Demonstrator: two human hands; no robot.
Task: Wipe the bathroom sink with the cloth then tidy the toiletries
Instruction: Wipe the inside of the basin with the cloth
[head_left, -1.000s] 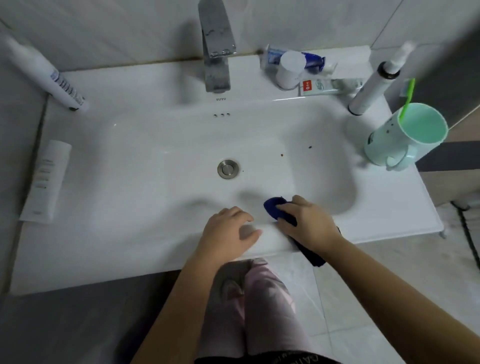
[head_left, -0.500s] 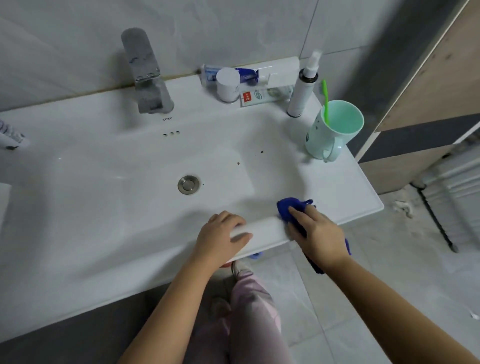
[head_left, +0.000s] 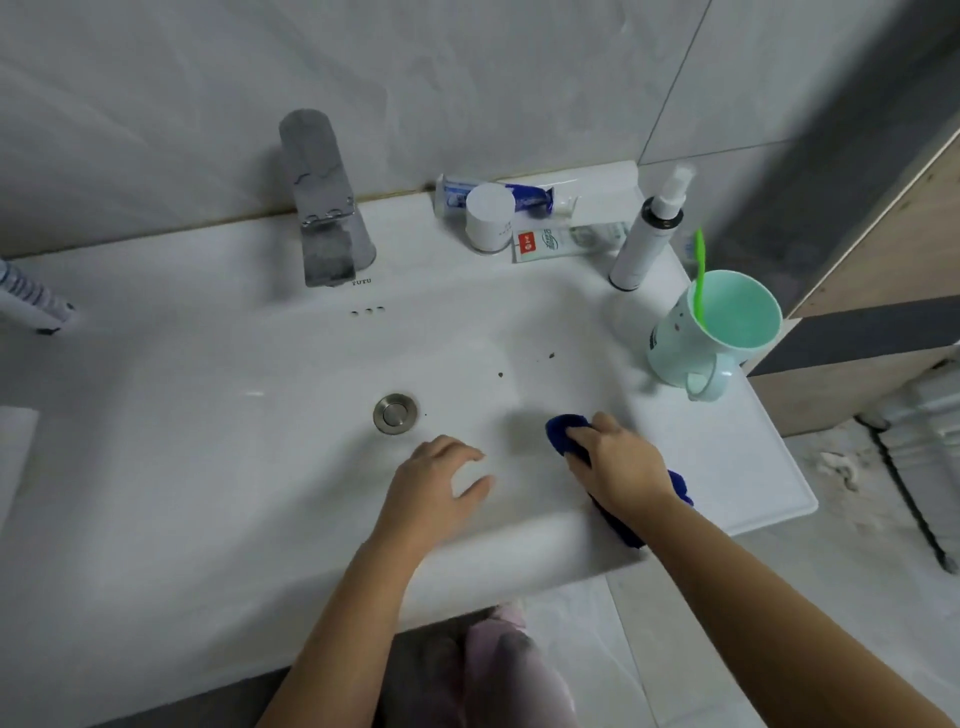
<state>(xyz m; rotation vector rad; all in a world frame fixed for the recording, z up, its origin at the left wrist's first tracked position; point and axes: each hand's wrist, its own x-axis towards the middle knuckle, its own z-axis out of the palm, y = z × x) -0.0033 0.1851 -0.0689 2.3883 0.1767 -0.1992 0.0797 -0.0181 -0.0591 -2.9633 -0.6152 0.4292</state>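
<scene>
Wiping the sink (head_left: 519, 553) with a blue cloth (head_left: 562, 434), head view.
The right hand (head_left: 618, 462) had its grip closed around the cloth, holding it against the basin's front right slope, right of the drain (head_left: 395, 413). The left hand (head_left: 436, 483) rested beside it, grip loose and holding nothing. A cup (head_left: 675, 343) with a toothbrush (head_left: 699, 275), a spray bottle (head_left: 641, 249), a jar (head_left: 488, 215) and tubes (head_left: 561, 242) sat at the counter's back right.

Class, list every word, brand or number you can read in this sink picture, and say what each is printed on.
"TUTU": on the sink rim, just below the tap.
Flat tube with a red patch and green lettering: too blurred to read.
Blue toothpaste tube, white jar, mug, left bottle: print too small to read.
</scene>
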